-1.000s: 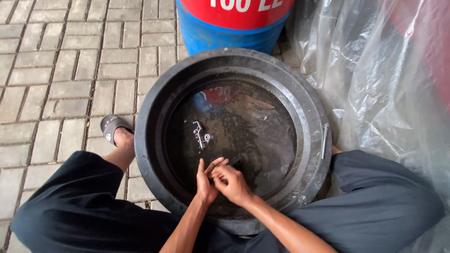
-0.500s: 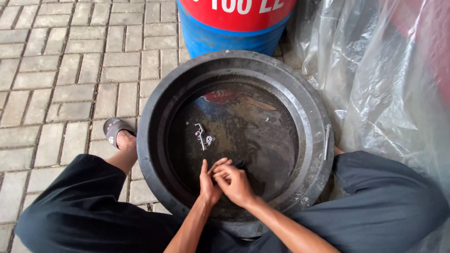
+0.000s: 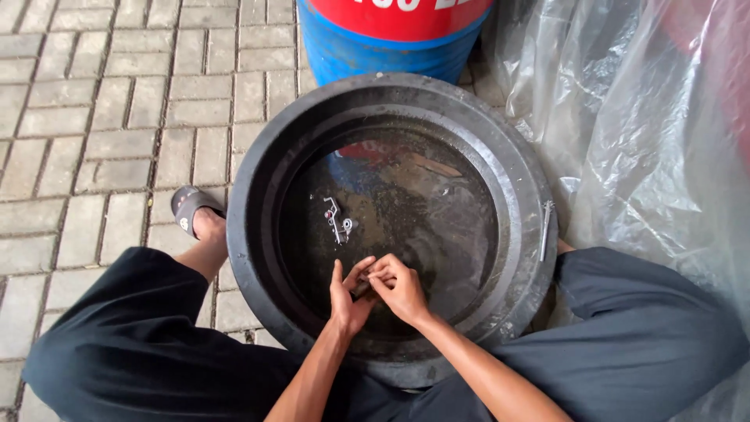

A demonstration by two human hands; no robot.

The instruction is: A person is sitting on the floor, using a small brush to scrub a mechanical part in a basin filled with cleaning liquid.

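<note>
A big black round basin (image 3: 258, 234) holds dark liquid and stands between my knees. My left hand (image 3: 345, 298) and my right hand (image 3: 398, 287) meet over the near part of the liquid, both pinching one small dark part (image 3: 362, 290) between the fingers; its shape is mostly hidden. A small bent metal piece (image 3: 338, 220) lies in the liquid just beyond my hands. A thin metal rod (image 3: 545, 230) rests on the basin's right rim.
A blue and red drum (image 3: 383, 39) stands behind the basin. Clear plastic sheeting (image 3: 641, 141) covers things at the right. Grey paving bricks (image 3: 101, 117) lie to the left. My sandalled left foot (image 3: 195, 217) rests beside the basin; dark trousers cover both legs.
My hands stay together on the small part, with only slight finger shifts. The view has drifted a little.
</note>
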